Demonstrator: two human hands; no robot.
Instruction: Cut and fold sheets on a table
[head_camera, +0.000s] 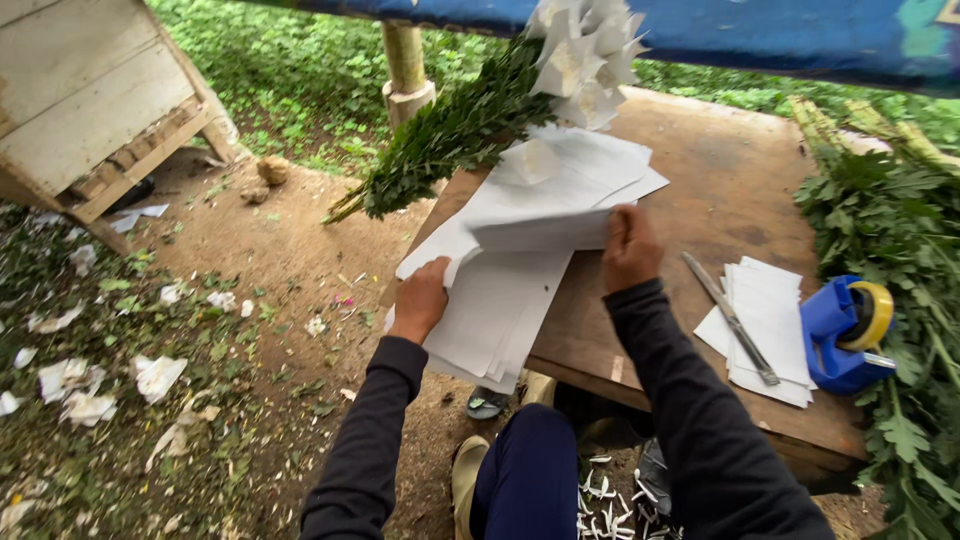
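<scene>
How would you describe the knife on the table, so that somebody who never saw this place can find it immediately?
Start at the brown wooden table and go to its right side, where a blue tape dispenser sits at the edge. Just left of it is a small stack of white paper, away from the big sheets under both hands. The knife lies diagonally over that stack: the only long, thin, grey metal thing there.

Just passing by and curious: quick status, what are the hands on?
Left hand and right hand both gripping white paper sheets on wooden table. Wrapped flower bundle lying just beyond. Knife, tape dispenser aside.
</scene>
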